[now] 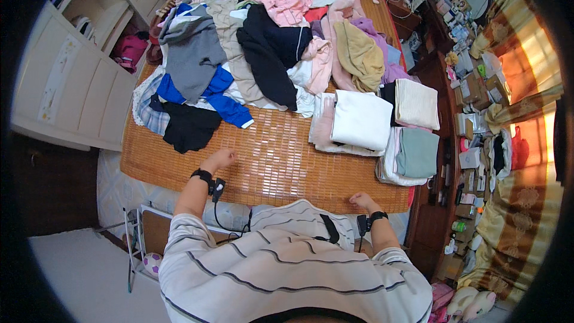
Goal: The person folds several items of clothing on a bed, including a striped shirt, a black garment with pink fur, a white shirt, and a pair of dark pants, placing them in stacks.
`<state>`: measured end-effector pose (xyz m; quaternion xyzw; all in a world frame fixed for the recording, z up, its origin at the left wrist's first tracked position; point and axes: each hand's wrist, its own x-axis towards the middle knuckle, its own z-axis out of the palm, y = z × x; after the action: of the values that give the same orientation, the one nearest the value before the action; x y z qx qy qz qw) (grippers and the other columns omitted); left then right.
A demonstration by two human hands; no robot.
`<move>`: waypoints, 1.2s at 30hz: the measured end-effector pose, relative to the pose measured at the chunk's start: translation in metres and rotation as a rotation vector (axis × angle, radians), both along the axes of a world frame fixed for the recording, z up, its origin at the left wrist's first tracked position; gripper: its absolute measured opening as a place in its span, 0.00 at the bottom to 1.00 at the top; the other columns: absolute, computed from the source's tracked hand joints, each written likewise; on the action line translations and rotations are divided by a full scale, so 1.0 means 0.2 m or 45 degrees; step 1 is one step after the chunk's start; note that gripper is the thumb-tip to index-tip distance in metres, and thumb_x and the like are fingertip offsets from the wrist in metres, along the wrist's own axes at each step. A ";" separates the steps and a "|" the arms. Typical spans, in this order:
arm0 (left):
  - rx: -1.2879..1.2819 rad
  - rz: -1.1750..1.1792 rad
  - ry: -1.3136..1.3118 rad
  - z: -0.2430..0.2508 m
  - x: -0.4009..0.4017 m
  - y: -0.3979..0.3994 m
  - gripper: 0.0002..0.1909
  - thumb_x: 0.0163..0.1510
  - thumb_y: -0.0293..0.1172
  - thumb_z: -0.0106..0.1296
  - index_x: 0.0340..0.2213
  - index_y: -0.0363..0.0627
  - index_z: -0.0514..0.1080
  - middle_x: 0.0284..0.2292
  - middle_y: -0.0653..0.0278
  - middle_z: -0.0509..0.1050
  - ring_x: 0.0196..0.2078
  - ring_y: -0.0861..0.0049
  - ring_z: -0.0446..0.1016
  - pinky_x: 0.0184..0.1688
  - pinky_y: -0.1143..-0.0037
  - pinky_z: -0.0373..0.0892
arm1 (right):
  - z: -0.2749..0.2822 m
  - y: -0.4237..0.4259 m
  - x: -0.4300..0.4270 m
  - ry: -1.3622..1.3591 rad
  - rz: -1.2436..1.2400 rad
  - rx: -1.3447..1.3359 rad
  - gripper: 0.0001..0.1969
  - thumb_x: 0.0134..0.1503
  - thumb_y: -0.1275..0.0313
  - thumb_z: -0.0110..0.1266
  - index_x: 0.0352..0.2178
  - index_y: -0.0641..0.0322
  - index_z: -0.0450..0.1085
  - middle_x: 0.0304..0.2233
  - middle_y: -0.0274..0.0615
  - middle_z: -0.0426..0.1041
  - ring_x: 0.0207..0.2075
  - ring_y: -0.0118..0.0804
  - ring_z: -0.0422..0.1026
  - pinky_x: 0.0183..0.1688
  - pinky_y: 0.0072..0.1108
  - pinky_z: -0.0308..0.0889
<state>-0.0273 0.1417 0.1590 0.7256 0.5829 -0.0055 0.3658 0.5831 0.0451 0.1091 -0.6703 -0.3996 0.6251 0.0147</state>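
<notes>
My left hand is over the woven bamboo mat near a crumpled black garment; it holds nothing, and its fingers look curled. Near the mat's front edge, my right hand holds nothing, its fingers partly apart. A blue garment and a grey garment lie in the large loose heap beyond. To the right stand folded stacks, topped by a white cloth, a cream ribbed cloth and a grey-green cloth.
A white cabinet with open shelves stands at the left. Along the right runs a dark wooden dresser beside crowded boxes and curtains. A metal-framed folding chair and a ball are at the lower left.
</notes>
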 end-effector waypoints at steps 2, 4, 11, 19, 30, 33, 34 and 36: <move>-0.030 -0.025 0.045 0.02 -0.03 -0.12 0.11 0.46 0.34 0.44 0.30 0.43 0.69 0.27 0.54 0.72 0.30 0.61 0.70 0.31 0.70 0.66 | 0.09 0.01 -0.09 -0.016 0.046 0.049 0.04 0.40 0.74 0.55 0.21 0.63 0.72 0.20 0.35 0.72 0.23 0.28 0.68 0.27 0.19 0.64; -0.063 -0.059 0.083 0.08 -0.03 -0.21 0.10 0.44 0.33 0.43 0.29 0.43 0.70 0.27 0.53 0.72 0.30 0.59 0.70 0.32 0.69 0.66 | 0.12 0.00 -0.15 -0.040 0.084 0.096 0.04 0.39 0.74 0.55 0.20 0.62 0.72 0.20 0.35 0.72 0.23 0.28 0.68 0.27 0.19 0.64; -0.279 0.106 0.154 -0.24 -0.40 -0.60 0.15 0.44 0.43 0.45 0.26 0.44 0.71 0.28 0.52 0.72 0.32 0.57 0.71 0.34 0.66 0.66 | 0.14 0.12 -0.45 0.003 0.253 0.079 0.04 0.39 0.74 0.56 0.20 0.62 0.71 0.20 0.34 0.72 0.22 0.27 0.68 0.27 0.19 0.64; -0.830 1.182 -0.624 -0.29 -0.58 -0.73 0.08 0.48 0.32 0.43 0.25 0.42 0.70 0.20 0.63 0.72 0.24 0.81 0.70 0.23 0.81 0.66 | 0.14 0.61 -1.00 0.024 0.476 0.214 0.07 0.42 0.70 0.56 0.20 0.65 0.72 0.20 0.37 0.72 0.23 0.27 0.69 0.28 0.20 0.64; -0.839 1.960 -1.357 -0.42 -0.76 -0.77 0.10 0.51 0.34 0.43 0.34 0.44 0.65 0.28 0.66 0.69 0.28 0.81 0.68 0.28 0.82 0.66 | 0.27 1.63 -1.88 0.064 0.243 0.954 0.06 0.41 0.72 0.59 0.21 0.63 0.71 0.17 0.32 0.69 0.20 0.23 0.66 0.25 0.16 0.63; -0.872 2.049 -1.566 -0.55 -0.86 -0.85 0.11 0.52 0.35 0.43 0.36 0.45 0.65 0.29 0.65 0.69 0.29 0.80 0.68 0.31 0.80 0.66 | 0.23 1.89 -2.01 -0.010 0.028 1.294 0.17 0.39 0.73 0.60 0.33 0.64 0.67 0.23 0.34 0.68 0.22 0.24 0.65 0.25 0.16 0.63; -0.818 2.050 -1.583 -0.57 -0.89 -0.88 0.12 0.52 0.36 0.43 0.37 0.44 0.65 0.29 0.65 0.69 0.29 0.80 0.68 0.31 0.79 0.66 | 0.27 1.95 -2.07 -0.014 -0.003 1.377 0.24 0.38 0.74 0.60 0.39 0.63 0.63 0.28 0.37 0.67 0.23 0.24 0.66 0.26 0.16 0.64; -0.770 2.053 -1.598 -0.59 -0.93 -0.92 0.12 0.52 0.36 0.43 0.37 0.44 0.65 0.29 0.65 0.69 0.29 0.79 0.68 0.31 0.79 0.66 | 0.29 2.08 -2.12 -0.014 -0.120 1.392 0.35 0.38 0.75 0.60 0.49 0.61 0.52 0.37 0.41 0.64 0.24 0.26 0.66 0.27 0.17 0.65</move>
<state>-0.2141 -0.0420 0.0411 -0.1228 0.5726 0.4687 0.6613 0.1587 0.4602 0.1671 -0.5856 -0.6357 0.3217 0.3867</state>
